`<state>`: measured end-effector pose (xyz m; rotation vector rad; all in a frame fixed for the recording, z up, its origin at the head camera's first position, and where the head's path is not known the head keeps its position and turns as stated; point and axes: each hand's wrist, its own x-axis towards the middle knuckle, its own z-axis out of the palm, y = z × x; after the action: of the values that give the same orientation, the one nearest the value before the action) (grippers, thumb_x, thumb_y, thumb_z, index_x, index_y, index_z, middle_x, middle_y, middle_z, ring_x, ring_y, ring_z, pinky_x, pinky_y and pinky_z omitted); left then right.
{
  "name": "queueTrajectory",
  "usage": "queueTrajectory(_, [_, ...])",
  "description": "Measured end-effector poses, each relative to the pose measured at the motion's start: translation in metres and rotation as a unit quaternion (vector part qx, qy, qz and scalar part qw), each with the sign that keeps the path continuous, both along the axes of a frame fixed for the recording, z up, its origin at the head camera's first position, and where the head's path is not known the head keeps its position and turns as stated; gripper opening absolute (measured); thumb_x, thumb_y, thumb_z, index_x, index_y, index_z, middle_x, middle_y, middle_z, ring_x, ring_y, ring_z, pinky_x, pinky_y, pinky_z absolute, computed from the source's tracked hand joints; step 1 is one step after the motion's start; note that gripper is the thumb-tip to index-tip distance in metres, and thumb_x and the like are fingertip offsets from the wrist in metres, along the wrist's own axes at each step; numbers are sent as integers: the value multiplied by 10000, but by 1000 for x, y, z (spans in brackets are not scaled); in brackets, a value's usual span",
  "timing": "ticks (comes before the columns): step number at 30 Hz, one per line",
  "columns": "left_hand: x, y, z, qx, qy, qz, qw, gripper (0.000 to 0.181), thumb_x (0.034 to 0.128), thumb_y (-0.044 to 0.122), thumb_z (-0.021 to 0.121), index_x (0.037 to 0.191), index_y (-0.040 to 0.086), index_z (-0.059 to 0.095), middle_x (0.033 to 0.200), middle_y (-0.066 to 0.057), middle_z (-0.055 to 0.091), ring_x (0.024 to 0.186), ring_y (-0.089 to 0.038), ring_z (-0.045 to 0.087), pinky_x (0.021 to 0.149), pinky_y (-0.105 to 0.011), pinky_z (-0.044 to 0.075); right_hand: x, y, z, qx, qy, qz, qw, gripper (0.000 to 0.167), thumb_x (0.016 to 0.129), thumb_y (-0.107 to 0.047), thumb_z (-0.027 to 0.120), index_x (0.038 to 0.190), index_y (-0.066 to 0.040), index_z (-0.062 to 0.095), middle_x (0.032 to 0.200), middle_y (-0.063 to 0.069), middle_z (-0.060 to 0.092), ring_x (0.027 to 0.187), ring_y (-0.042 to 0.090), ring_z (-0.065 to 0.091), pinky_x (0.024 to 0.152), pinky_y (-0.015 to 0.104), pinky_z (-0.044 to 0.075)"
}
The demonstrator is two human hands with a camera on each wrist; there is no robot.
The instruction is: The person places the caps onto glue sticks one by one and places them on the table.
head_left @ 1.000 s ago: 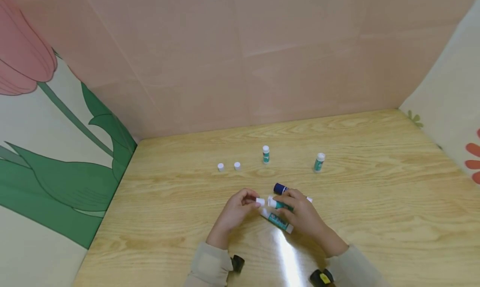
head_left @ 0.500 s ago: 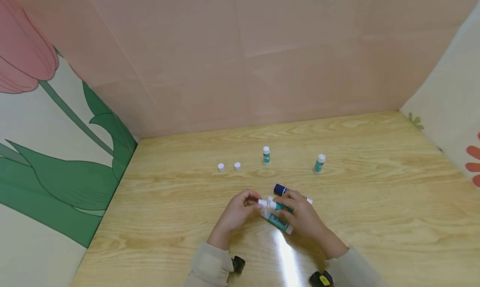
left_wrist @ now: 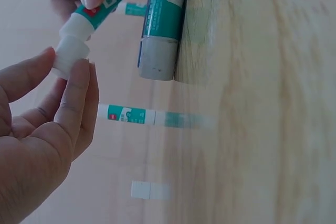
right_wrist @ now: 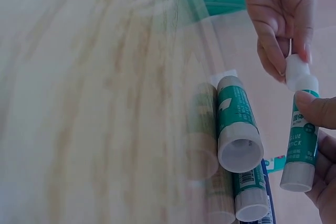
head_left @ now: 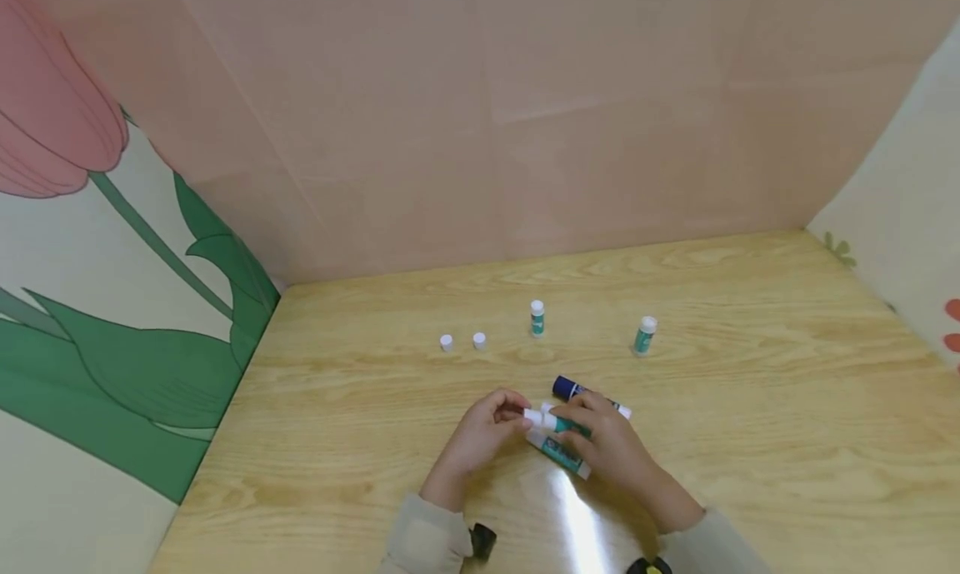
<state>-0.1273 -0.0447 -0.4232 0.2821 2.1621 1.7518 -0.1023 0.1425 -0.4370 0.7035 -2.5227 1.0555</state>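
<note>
My left hand (head_left: 482, 436) pinches a small white cap (left_wrist: 71, 56) between thumb and fingertips. That cap meets the white end of a green-and-white glue stick (right_wrist: 302, 142), slightly out of line with it in the left wrist view; whether it is seated I cannot tell. My right hand (head_left: 613, 442) grips the glue stick by its green barrel, thumb on one side and fingers on the other. Below the hands lies another green glue stick (head_left: 562, 455), and a glue stick with a dark blue cap (head_left: 564, 386) lies behind them, partly hidden by the right hand.
Farther back on the wooden table (head_left: 337, 407) stand two upright glue sticks, one near the middle (head_left: 537, 319) and one to the right (head_left: 645, 336). Two loose white caps, one left (head_left: 446, 342) and one right (head_left: 479, 341), sit left of them. A pink wall covering (head_left: 405, 141) rises behind the table.
My left hand has brought the cap rightward, closing the gap to the end of the glue stick. The right hand keeps its grip, nearly still. The head view has shifted slightly.
</note>
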Motion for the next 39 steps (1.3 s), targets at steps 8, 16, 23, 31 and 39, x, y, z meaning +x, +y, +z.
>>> queueTrajectory(8, [-1,2,0,157,67,-46,9998,170,815,92,587,965,20,550,893,-32,549,811,-156,521,732,-396,446,-2,1,3,74,248,59,9996,312,607,54,725,903,-14,656,836,-11,505,739,110,475,595,205,443])
queueTrajectory(16, [10,4,27,233,63,-114,9996,171,825,31,557,968,-59,527,882,-66,540,808,-193,512,752,-457,425,-2,0,3,103,194,45,9997,289,617,42,724,891,-23,659,831,-23,501,742,107,478,602,206,445])
queueTrajectory(23, [10,4,21,113,131,-91,9998,171,822,46,567,968,-37,535,879,-57,542,808,-183,516,739,-447,435,-2,0,0,49,218,32,9997,284,609,23,734,879,-33,665,825,-35,499,740,94,474,599,204,442])
queueTrajectory(31, [5,3,1,-172,332,-125,9992,168,816,132,595,954,46,555,876,-14,548,797,-127,520,689,-313,468,1,-2,0,126,35,-4,9999,288,626,17,725,901,-41,662,839,-27,509,737,90,473,597,196,439])
queueTrajectory(39, [6,3,2,-378,543,-287,9974,163,823,145,587,952,50,557,885,4,542,797,-111,518,653,-220,454,2,-6,2,252,-117,-108,9996,251,637,-49,736,879,-49,669,828,-43,507,745,88,472,622,222,444])
